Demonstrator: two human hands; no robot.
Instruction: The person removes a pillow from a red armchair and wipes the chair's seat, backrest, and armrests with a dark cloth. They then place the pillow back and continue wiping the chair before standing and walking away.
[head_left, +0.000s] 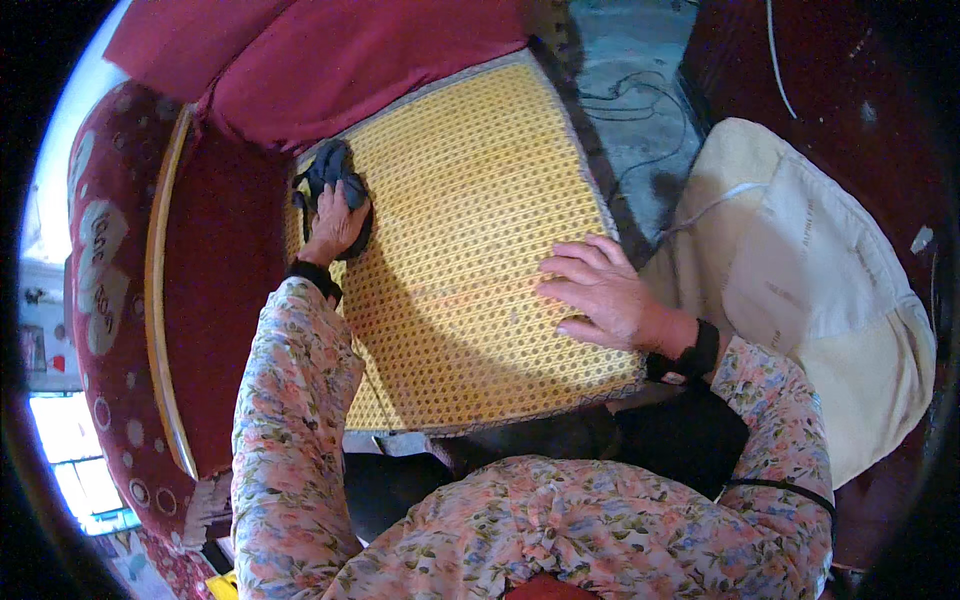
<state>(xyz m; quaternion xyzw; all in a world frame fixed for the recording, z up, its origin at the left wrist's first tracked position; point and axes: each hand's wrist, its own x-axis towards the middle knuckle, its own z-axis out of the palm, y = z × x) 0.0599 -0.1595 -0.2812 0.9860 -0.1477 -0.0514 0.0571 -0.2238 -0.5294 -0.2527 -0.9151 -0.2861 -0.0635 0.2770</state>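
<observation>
In front of me lies a yellow mat (465, 202) with a dotted weave and a grey bound edge. My left hand (337, 217) grips a bunched dark blue-grey cloth (330, 165) at the mat's left side. Some of that cloth is hidden beneath my fingers and palm. Over on the right, my right hand (600, 292) rests palm down on the mat, its fingers apart and nothing held. My arms cast a shadow over part of the mat.
Dark red upholstery (225, 217) with a patterned armrest (105, 262) borders the left. Red fabric (360, 67) lies beyond the mat. At right stands a cream cloth-covered item (810, 300) bearing writing. Thin cables (645, 105) lie on the bluish floor (637, 37).
</observation>
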